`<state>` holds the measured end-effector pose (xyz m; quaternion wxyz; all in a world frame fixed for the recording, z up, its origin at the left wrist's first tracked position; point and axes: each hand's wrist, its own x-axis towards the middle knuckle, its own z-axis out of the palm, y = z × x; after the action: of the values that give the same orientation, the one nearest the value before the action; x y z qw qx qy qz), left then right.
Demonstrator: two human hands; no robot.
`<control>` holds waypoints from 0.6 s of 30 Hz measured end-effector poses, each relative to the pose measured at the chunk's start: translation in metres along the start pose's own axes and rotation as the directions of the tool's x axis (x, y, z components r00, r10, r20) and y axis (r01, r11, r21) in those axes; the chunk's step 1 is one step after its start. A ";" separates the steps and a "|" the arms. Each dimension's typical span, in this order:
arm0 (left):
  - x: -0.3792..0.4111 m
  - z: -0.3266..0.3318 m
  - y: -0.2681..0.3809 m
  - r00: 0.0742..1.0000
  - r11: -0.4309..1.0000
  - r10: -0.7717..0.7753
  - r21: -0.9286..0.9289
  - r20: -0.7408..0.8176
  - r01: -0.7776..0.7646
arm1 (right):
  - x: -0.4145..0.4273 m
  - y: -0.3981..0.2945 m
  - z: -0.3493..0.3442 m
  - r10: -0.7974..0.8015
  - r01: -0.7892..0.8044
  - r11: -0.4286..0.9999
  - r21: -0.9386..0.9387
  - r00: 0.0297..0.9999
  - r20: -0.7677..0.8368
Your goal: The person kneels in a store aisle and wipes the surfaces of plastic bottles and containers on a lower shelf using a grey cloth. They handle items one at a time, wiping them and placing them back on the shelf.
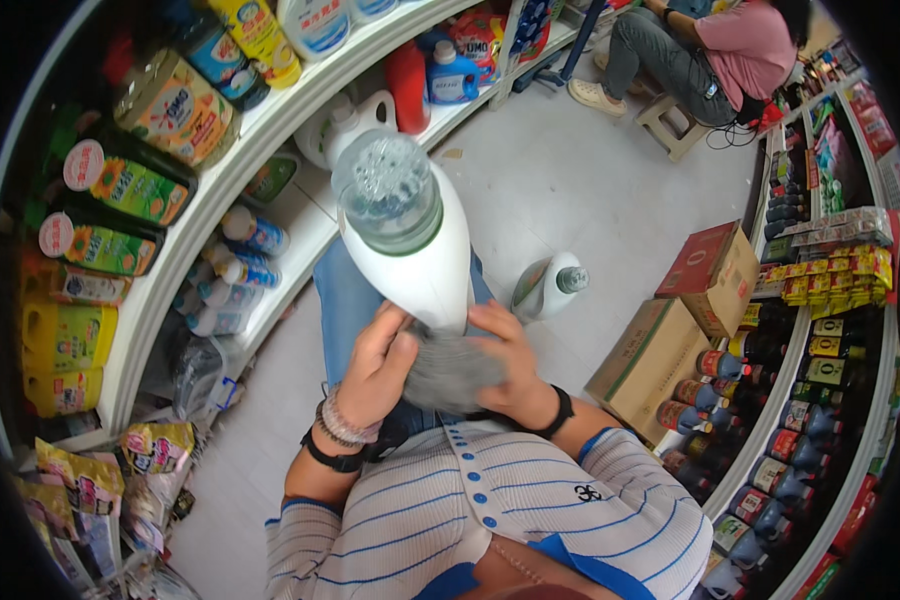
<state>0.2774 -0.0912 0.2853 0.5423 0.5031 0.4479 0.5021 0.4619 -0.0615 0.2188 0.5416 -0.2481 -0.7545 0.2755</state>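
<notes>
A large white plastic detergent bottle (420,277) with a clear cap (390,187) stands tilted before me, over my jeans-clad legs. At its near end my left hand (379,360) curls its fingers against the bottle, the thumb beside a grey cloth-like thing (454,375). That grey thing is blurred, so its exact kind is unclear. My right hand (514,364) grips its right side, fingertips close to the bottle. On the floor to the right is a second white bottle (544,289) with a greenish clear cap.
White shelving (270,127) curves along the left, stocked with detergent and dish-soap bottles. Gold packets (82,480) lie at the lower left. Cardboard boxes (649,367) stand right, by shelves of dark sauce bottles (795,442). A person in pink (750,52) sits on a low stool (675,124).
</notes>
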 end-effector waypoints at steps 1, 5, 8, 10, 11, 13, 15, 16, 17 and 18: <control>0.003 0.000 0.002 1.000 0.999 0.008 -0.044 0.028 -0.007 | 0.010 -0.009 -0.010 0.163 -0.164 0.974 0.157 0.986 0.024; 0.011 0.018 0.004 0.999 0.987 -0.007 -0.162 0.034 0.012 | 0.073 -0.018 -0.034 0.439 -0.315 0.820 0.477 0.882 -0.171; 0.005 0.016 -0.032 0.997 0.998 -0.053 0.011 -0.052 0.054 | 0.087 0.001 0.005 0.001 0.004 0.988 0.155 0.999 -0.033; 0.015 0.035 -0.014 0.945 0.989 0.143 0.072 -0.294 -0.127 | 0.090 0.004 0.012 -0.177 0.172 0.980 0.098 0.983 0.043; 0.015 0.029 -0.019 0.941 0.989 0.150 0.048 -0.303 -0.143 | 0.096 0.004 0.011 -0.206 0.199 0.976 0.092 0.975 0.082; 0.018 0.027 -0.016 0.936 0.995 0.097 0.005 -0.338 -0.102 | 0.100 0.009 0.014 -0.137 0.130 0.985 0.112 0.989 0.053; 0.016 0.007 -0.011 0.985 0.987 -0.079 -0.152 -0.152 0.056 | 0.117 0.032 0.024 0.027 -0.012 0.985 0.175 0.996 -0.085; 0.021 0.008 0.000 0.974 0.991 -0.077 -0.127 -0.214 0.051 | 0.127 0.045 0.024 0.191 -0.177 0.928 0.327 0.981 -0.014; 0.022 -0.001 0.002 0.978 0.990 -0.092 -0.122 -0.185 0.070 | 0.138 0.058 0.023 0.337 -0.336 0.824 0.457 0.938 0.083; 0.020 -0.016 0.003 0.983 0.988 -0.112 -0.124 -0.145 0.094 | 0.143 0.066 0.019 0.464 -0.488 0.679 0.548 0.864 0.193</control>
<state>0.2631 -0.0697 0.2874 0.5607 0.4070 0.4830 0.5354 0.4076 0.0797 0.2661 0.4859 -0.2530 -0.5531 0.6277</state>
